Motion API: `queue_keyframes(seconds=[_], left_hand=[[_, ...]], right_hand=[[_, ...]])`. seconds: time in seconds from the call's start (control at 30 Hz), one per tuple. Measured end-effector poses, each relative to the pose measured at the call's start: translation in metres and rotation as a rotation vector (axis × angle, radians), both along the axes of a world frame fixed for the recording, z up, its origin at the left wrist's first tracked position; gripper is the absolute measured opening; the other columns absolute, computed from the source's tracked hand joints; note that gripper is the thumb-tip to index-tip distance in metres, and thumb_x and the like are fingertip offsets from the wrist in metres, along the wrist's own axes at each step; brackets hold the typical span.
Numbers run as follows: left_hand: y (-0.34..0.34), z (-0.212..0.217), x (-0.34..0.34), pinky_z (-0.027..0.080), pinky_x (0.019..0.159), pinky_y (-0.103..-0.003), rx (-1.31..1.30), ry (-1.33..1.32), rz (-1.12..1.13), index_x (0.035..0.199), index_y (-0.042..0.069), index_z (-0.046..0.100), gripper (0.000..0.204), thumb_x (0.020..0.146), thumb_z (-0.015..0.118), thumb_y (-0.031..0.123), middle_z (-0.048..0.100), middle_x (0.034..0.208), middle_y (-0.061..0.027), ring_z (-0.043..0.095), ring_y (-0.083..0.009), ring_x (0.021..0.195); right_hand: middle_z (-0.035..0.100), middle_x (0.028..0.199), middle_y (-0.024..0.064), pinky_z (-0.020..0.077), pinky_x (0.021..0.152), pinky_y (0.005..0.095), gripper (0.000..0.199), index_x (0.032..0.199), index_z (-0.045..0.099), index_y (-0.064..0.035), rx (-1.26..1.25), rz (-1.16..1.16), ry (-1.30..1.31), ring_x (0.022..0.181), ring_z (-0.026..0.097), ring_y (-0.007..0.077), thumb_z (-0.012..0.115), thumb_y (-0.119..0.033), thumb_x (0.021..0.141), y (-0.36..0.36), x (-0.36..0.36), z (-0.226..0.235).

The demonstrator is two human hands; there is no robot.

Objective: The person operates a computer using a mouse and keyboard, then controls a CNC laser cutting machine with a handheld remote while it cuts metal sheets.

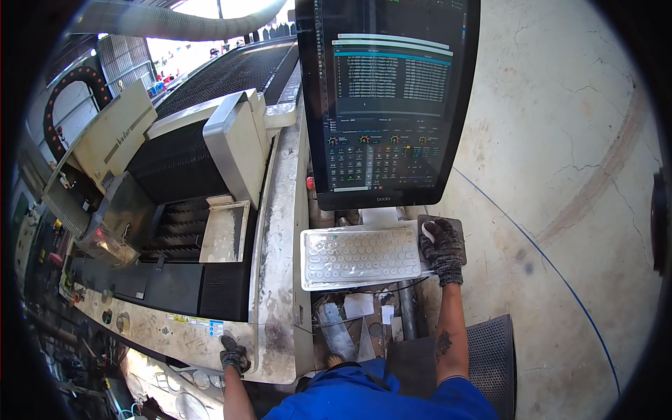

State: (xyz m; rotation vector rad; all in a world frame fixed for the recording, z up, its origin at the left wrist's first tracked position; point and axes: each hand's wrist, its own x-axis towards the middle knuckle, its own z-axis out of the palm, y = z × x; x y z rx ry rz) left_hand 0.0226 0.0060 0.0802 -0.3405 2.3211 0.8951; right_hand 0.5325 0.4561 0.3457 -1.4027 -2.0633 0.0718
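Note:
My right hand (443, 250), in a dark grey knitted glove, lies over a white computer mouse (426, 230), mostly hidden under the fingers. Beneath the mouse is a dark mouse pad (456, 229). To its left sits a white keyboard (360, 253) with round keys, on a shelf under a tall monitor (388, 105). The monitor displays a list window above rows of small icons. My left hand (234, 355), gloved alike, rests on the front corner of a large cream-coloured machine (278, 280). Its fingers lie against the surface, holding nothing visible.
Behind the machine's front runs a long slatted bed (220, 77). A red button (311, 183) stands out beside the monitor. Metal scraps (337, 334) lie below the keyboard. A blue cable (553, 262) crosses the concrete floor, and a perforated dark panel (492, 364) is by my right arm.

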Motion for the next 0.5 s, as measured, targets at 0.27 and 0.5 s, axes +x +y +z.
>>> queue_keyframes(seconds=[0.27, 0.5], left_hand=[[0.008, 0.014, 0.007, 0.057, 0.073, -0.041, -0.03, 0.013, -0.075, 0.111, -0.003, 0.061, 0.052, 0.07, 0.079, 0.024, 0.069, 0.096, -0.0172, 0.069, -0.028, 0.08], [-0.003, -0.009, -0.005, 0.057, 0.075, -0.042, -0.018, 0.003, -0.055, 0.118, -0.003, 0.058, 0.06, 0.069, 0.08, 0.024, 0.068, 0.102, -0.0187, 0.069, -0.03, 0.087]], right_hand=[[0.063, 0.127, 0.0137, 0.0471, 0.102, 0.0422, 0.032, 0.111, 0.072, -0.0144, 0.029, -0.017, 0.045, 0.116, 0.059, 0.0315, 0.071, -0.026, 0.081, 0.001, 0.004, -0.008], [0.058, 0.132, 0.0137, 0.0438, 0.105, 0.0424, 0.038, 0.118, 0.069, -0.0179, -0.057, -0.01, 0.014, 0.122, 0.055, 0.0329, 0.07, -0.029, 0.082, 0.002, 0.002, -0.006]])
